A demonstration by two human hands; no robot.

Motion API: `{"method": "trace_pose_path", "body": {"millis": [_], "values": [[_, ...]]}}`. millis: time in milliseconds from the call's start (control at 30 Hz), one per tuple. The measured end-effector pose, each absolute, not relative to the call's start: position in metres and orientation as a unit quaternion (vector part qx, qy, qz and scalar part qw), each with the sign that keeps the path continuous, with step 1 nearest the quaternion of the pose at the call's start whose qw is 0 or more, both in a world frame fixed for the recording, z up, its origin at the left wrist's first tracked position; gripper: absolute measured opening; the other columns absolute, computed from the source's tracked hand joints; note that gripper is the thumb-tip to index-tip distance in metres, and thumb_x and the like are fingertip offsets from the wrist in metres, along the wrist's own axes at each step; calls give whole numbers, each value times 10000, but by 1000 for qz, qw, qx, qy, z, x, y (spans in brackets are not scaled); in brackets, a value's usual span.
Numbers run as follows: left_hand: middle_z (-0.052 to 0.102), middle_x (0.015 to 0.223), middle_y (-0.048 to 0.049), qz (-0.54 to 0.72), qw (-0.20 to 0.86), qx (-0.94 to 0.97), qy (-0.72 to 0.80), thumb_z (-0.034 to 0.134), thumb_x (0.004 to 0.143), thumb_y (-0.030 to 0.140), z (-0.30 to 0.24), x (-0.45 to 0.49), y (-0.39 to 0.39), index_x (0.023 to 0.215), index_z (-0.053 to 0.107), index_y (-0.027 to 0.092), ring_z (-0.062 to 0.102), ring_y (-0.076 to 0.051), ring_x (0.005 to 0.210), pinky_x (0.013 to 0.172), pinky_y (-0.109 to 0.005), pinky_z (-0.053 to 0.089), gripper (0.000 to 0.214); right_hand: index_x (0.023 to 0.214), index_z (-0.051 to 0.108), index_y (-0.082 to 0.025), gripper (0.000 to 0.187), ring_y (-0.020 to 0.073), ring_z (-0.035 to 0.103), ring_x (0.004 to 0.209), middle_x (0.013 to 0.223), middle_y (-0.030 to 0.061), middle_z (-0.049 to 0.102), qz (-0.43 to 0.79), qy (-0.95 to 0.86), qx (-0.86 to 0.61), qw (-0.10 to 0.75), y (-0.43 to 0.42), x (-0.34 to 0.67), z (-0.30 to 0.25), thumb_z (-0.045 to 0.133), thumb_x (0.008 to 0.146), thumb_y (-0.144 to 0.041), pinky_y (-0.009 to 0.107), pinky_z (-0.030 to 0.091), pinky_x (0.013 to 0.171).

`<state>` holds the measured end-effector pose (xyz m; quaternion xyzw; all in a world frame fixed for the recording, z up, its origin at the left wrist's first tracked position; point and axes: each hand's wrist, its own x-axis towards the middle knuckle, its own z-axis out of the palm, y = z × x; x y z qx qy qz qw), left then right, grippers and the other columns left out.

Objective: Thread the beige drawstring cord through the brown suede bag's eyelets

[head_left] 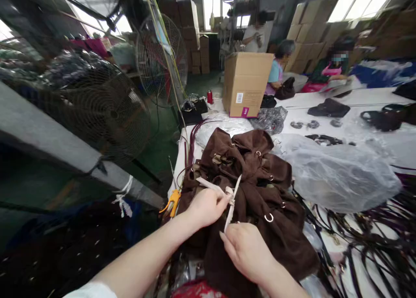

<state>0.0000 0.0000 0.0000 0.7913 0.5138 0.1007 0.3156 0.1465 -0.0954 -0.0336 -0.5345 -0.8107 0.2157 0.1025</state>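
We have both hands on a white strip [231, 198] that lies over a pile of brown suede-like bags [250, 189] at the near end of the bench [357, 99]. Our left hand [206, 207] pinches the strip at its knot, fingers closed on it; our right hand [247, 249] grips the lower tail between thumb and fingertips. We judge the strip light, thin and limp, likely to slip unless pinched close to the knot, so the knot and the tail just below it look like the best holds. The bags seem soft and floppy, heavier as a heap, with metal rings and eyelets that could snag. The strip is flat and pale, crossing itself in a loose tie. A clear plastic bag [338, 174] lies just beside the pile, and dark straps [373, 241] trail nearby.
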Motion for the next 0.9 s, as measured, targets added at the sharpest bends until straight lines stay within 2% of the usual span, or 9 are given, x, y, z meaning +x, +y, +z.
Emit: {"method": "trace_pose_path", "body": {"millis": [67, 167, 333, 500, 600, 667, 733, 833, 900], "values": [[673, 647, -24, 80, 309, 785, 532, 523, 905, 581, -1, 3, -3, 635, 671, 194, 550, -151, 574, 543, -286, 244, 494, 749, 588, -233, 339, 177, 651, 708, 761, 14, 721, 196, -826, -520, 90, -93, 142, -34, 340, 978, -255, 364, 315, 646], [665, 641, -31, 47, 272, 799, 535, 635, 831, 567, -3, 7, -5, 632, 659, 189, 542, -164, 579, 548, -290, 235, 428, 780, 621, -219, 319, 192, 663, 709, 783, 35, 740, 174, -841, -506, 74, -90, 136, -33, 353, 950, -188, 371, 310, 635], [613, 651, -46, 60, 212, 851, 476, 471, 930, 291, -5, 7, 1, 597, 542, 171, 482, -155, 586, 574, -313, 195, 361, 762, 615, -221, 329, 183, 663, 690, 758, 26, 728, 156, -843, -508, 84, -88, 133, -30, 348, 946, -167, 370, 313, 612], [431, 560, 13, 172, 304, 815, 462, 432, 896, 225, -8, -10, 9, 555, 360, 180, 375, -114, 536, 563, -290, 215, 351, 698, 551, -246, 340, 161, 635, 659, 705, -15, 681, 208, -809, -536, 121, -85, 141, -19, 346, 969, -249, 355, 350, 623], [404, 568, 18, 226, 377, 784, 438, 405, 901, 240, -7, -19, 6, 556, 330, 187, 375, -109, 552, 567, -279, 240, 357, 968, 576, -257, 130, 206, 655, 865, 946, 13, 690, 231, -746, -596, 185, -68, 153, -8, 463, 907, -280, 357, 467, 732], [382, 556, 22, 242, 420, 765, 424, 409, 899, 267, -4, -22, 0, 546, 313, 193, 357, -106, 544, 558, -273, 244, 374, 1350, 397, -216, 546, 244, 547, 1247, 1387, 100, 548, 211, -733, -601, 238, -50, 161, -4, 496, 817, -156, 403, 485, 997], [368, 521, 26, 253, 485, 727, 414, 420, 897, 309, -1, -24, -7, 530, 322, 203, 334, -102, 504, 525, -270, 236, 394, 1473, 229, -192, 769, 230, 377, 1427, 1582, 122, 338, 216, -760, -560, 250, -32, 165, -7, 450, 751, -47, 419, 391, 1163], [401, 454, 17, 300, 589, 637, 396, 445, 892, 374, 7, -30, -17, 501, 393, 209, 335, -98, 437, 477, -264, 237, 428, 1258, 503, -241, 468, 208, 548, 1214, 1312, 66, 588, 271, -792, -494, 235, -15, 162, -16, 461, 820, -80, 402, 474, 1063], [382, 419, 24, 357, 637, 564, 386, 500, 876, 407, 16, -38, -22, 488, 396, 209, 306, -86, 405, 454, -255, 212, 448, 1059, 570, -262, 217, 199, 588, 1014, 1062, 22, 633, 278, -788, -489, 250, -13, 157, -23, 496, 879, -166, 397, 515, 933]]}}
